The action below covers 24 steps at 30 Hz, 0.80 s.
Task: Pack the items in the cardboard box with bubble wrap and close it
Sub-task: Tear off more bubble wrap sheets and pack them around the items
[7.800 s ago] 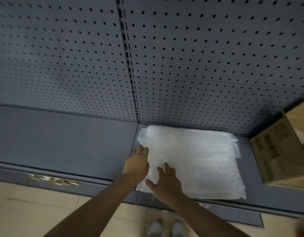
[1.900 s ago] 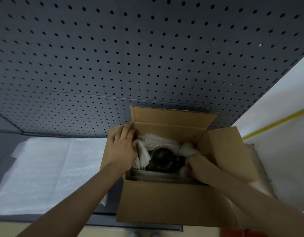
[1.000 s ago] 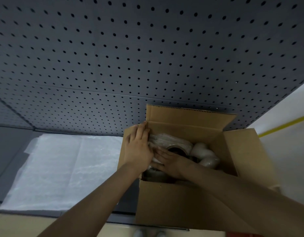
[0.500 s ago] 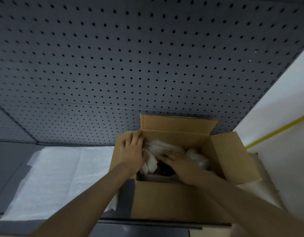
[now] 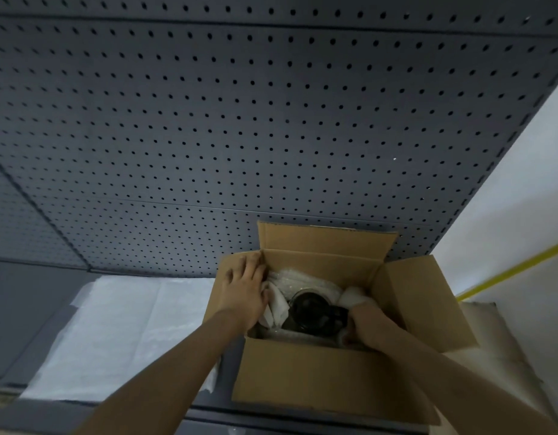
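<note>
An open cardboard box [image 5: 318, 375] is seen on a dark grey shelf [image 5: 26, 309], its four flaps turned outward, with the far flap standing against a perforated grey back panel [image 5: 240, 120]. Inside the box, a dark round item [image 5: 312, 312], possibly a glass jar seen from above, is bedded in white bubble wrap [image 5: 302, 282] that is packed around it on the left, far and right sides.

The left hand [image 5: 244, 293] is laid over the box's left flap and upper left corner, palm down, with the fingers stretched out fairly straight and the fingertips reaching the wrap at the inner edge; nothing is clasped by it. The right hand [image 5: 370, 324] is lowered into the right side of the box, beside the dark item, with the fingers curled down into the white wrap there; a bunch of the wrap appears to be gripped, though the fingertips are hidden by the back of the hand.

To the left of the box, a stack of flat bubble wrap sheets [image 5: 114, 334] is spread on the shelf, its near right corner tucked under the left forearm. To the right of the box, a pale wall [image 5: 522, 199] crossed by a yellow stripe [image 5: 506, 274] is visible, and a crumpled sheet [image 5: 506, 356] lies beneath the right flap.
</note>
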### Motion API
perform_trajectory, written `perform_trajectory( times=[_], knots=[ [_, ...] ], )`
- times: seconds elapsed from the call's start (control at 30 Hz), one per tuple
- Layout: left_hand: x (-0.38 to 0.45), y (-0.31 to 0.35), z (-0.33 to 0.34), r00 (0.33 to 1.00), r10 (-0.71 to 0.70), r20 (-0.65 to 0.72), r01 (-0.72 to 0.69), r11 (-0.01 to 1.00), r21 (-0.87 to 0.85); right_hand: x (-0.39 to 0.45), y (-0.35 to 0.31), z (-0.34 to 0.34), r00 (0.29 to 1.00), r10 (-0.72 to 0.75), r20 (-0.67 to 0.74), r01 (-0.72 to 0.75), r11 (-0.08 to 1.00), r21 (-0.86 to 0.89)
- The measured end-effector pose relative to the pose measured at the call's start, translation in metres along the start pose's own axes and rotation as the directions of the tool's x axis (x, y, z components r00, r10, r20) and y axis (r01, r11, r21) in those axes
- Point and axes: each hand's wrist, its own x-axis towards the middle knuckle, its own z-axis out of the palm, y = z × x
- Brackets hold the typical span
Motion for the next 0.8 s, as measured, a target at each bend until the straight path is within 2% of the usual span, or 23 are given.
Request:
perform_trajectory(
  times=[0.13,0.27,0.4,0.47,0.6,0.77,0.8],
  knots=[
    [-0.002,-0.004,-0.009,0.999,0.037,-0.008,-0.037,0.999,-0.004,-0.014,0.005,0.008,0.956,-0.043,-0.291,0.063,0.996,0.058],
    [-0.009,-0.024,-0.029,0.995,0.033,-0.096,-0.04,0.997,-0.069,-0.025,-0.031,-0.011,0.911,-0.107,-0.398,0.093,0.994,-0.056],
    [-0.012,-0.068,-0.044,0.991,-0.047,-0.124,0.038,0.996,-0.077,-0.041,-0.092,-0.046,0.813,-0.143,-0.565,0.192,0.981,0.028],
    [-0.017,-0.096,-0.05,0.987,-0.088,-0.137,0.081,0.995,-0.053,-0.049,-0.126,-0.061,0.747,-0.179,-0.64,0.28,0.958,0.058],
    [-0.031,-0.163,-0.052,0.983,-0.126,-0.134,0.125,0.992,-0.018,-0.057,-0.204,-0.07,0.519,-0.227,-0.824,0.457,0.889,0.043],
    [-0.049,-0.254,-0.041,0.99,-0.121,-0.079,0.119,0.993,-0.022,-0.065,-0.307,-0.044,0.361,-0.293,-0.885,0.514,0.855,-0.073],
    [-0.052,-0.27,-0.037,0.991,-0.119,-0.063,0.117,0.993,-0.028,-0.064,-0.327,-0.037,0.381,-0.303,-0.873,0.556,0.83,-0.045]
  ],
)
